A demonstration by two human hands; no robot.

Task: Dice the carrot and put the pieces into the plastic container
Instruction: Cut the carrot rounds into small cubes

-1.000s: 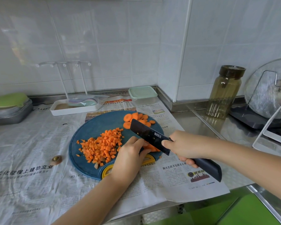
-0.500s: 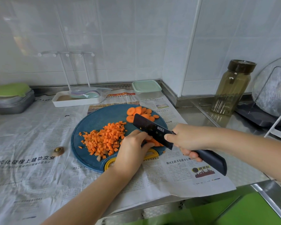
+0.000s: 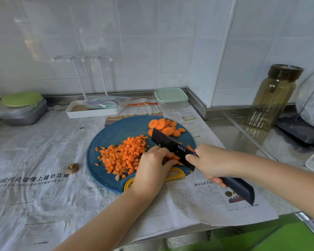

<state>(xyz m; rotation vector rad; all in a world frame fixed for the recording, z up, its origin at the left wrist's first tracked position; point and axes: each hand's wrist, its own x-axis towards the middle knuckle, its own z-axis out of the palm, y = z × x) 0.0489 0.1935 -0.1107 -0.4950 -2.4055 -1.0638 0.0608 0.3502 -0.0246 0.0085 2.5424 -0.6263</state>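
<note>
A round blue cutting board (image 3: 114,131) carries a heap of diced carrot (image 3: 124,155) at its middle and several round carrot slices (image 3: 164,126) at its far right. My left hand (image 3: 151,167) holds down a few carrot pieces (image 3: 175,157) with curled fingers at the board's near right. My right hand (image 3: 209,160) grips the handle of a black knife (image 3: 172,146); the blade lies right against my left fingers, over those pieces. The plastic container (image 3: 171,97), with a pale green lid on it, stands behind the board by the wall.
Newspaper (image 3: 34,169) covers the counter. A cut-off carrot end (image 3: 72,167) lies left of the board. A white rack tray (image 3: 91,110) and a grey tin (image 3: 24,113) with a green lid stand at the back left. A tall jar (image 3: 274,96) stands on the steel counter at right.
The knife and both hands stay in much the same place on the board's near right. The camera has tilted, so the whole scene sits a little lower and to the right in the frame.
</note>
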